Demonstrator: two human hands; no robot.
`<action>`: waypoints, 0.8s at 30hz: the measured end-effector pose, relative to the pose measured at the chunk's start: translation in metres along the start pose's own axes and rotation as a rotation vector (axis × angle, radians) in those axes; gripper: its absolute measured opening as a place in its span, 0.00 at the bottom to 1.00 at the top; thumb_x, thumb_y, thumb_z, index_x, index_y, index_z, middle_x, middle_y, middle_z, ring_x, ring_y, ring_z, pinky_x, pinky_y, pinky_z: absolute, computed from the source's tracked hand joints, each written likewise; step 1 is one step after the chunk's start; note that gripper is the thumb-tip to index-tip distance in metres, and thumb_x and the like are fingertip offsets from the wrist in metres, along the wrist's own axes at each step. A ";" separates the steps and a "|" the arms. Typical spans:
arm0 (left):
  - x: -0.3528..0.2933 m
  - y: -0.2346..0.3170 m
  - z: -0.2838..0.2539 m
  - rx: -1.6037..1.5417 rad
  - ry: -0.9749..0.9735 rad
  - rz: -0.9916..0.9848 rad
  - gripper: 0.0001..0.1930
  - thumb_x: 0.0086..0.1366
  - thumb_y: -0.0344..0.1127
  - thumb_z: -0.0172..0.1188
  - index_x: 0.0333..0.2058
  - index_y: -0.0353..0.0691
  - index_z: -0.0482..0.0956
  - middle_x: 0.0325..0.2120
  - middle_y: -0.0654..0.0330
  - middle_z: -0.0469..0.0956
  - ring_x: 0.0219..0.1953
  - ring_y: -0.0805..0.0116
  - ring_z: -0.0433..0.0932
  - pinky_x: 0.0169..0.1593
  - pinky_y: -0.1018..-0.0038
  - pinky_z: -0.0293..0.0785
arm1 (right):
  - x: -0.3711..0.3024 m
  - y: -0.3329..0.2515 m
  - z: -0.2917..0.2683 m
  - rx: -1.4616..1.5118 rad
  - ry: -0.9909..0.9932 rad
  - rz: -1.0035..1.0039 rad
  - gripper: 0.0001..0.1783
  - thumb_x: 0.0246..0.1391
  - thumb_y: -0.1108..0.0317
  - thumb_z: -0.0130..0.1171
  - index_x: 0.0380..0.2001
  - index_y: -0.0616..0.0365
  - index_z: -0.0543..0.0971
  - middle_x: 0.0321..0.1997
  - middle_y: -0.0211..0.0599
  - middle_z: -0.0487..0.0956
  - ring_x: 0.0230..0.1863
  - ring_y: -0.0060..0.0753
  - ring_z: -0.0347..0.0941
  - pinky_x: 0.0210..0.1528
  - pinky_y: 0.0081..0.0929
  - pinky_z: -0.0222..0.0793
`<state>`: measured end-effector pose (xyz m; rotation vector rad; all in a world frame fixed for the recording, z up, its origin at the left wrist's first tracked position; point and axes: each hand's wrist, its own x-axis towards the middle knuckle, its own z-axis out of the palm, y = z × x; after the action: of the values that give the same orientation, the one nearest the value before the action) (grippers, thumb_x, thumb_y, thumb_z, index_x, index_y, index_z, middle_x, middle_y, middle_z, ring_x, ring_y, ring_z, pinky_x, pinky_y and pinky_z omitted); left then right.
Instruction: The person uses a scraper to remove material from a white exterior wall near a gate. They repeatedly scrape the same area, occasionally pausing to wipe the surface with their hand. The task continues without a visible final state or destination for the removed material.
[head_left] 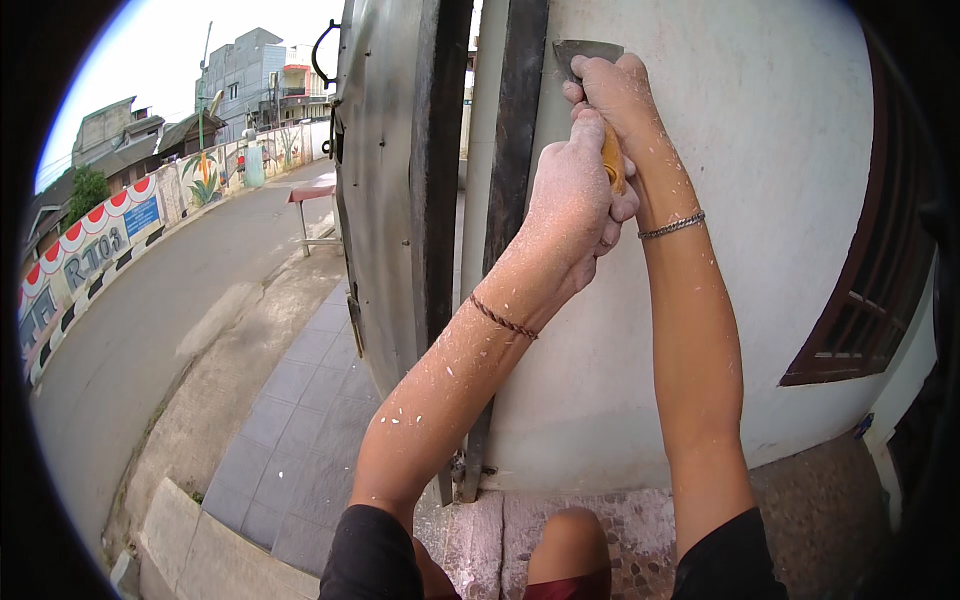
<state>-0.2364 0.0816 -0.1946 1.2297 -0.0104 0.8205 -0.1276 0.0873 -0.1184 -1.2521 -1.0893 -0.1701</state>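
Both hands are raised to the white wall (pixel 770 160) on a scraper with a broad grey metal blade (pixel 587 48) and a yellow handle (pixel 612 158). My left hand (pixel 575 190), coated in pale dust, is wrapped round the handle. Higher up, my right hand (pixel 618 95) grips the tool close to the blade, its fingers partly hidden behind it. The blade lies at the wall, just right of a dark door post (pixel 517 130); whether its edge touches cannot be seen. White flecks cover both forearms.
A metal gate leaf (pixel 385 170) stands left of the post. Beyond it run grey tiles (pixel 290 430), a road (pixel 190 310) and a painted wall (pixel 140 215). A brown-framed window (pixel 850 300) is at right. Pale dust lies on the stone floor (pixel 640 530) by my knee.
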 end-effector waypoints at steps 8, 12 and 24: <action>0.001 0.004 0.002 0.013 0.007 0.006 0.23 0.75 0.54 0.35 0.29 0.43 0.70 0.08 0.70 0.63 0.05 0.84 0.53 0.08 0.87 0.50 | 0.003 -0.003 0.002 -0.037 0.029 -0.072 0.11 0.56 0.67 0.53 0.33 0.68 0.70 0.23 0.36 0.76 0.16 0.21 0.65 0.16 0.24 0.62; 0.000 0.007 0.000 -0.009 -0.004 -0.005 0.24 0.75 0.54 0.35 0.29 0.43 0.70 0.08 0.71 0.63 0.05 0.84 0.54 0.08 0.88 0.50 | 0.005 -0.002 0.006 0.030 0.085 -0.013 0.12 0.56 0.67 0.53 0.32 0.68 0.70 0.22 0.37 0.76 0.16 0.21 0.66 0.16 0.24 0.63; 0.007 0.017 -0.001 0.017 -0.014 -0.026 0.25 0.75 0.56 0.35 0.29 0.43 0.70 0.09 0.72 0.64 0.05 0.85 0.54 0.09 0.88 0.51 | 0.017 -0.009 0.004 -0.032 0.088 -0.095 0.12 0.44 0.74 0.51 0.27 0.77 0.74 0.20 0.50 0.77 0.20 0.34 0.75 0.24 0.33 0.75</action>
<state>-0.2412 0.0881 -0.1778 1.2493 0.0008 0.7907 -0.1265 0.0943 -0.1006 -1.2103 -1.0738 -0.3131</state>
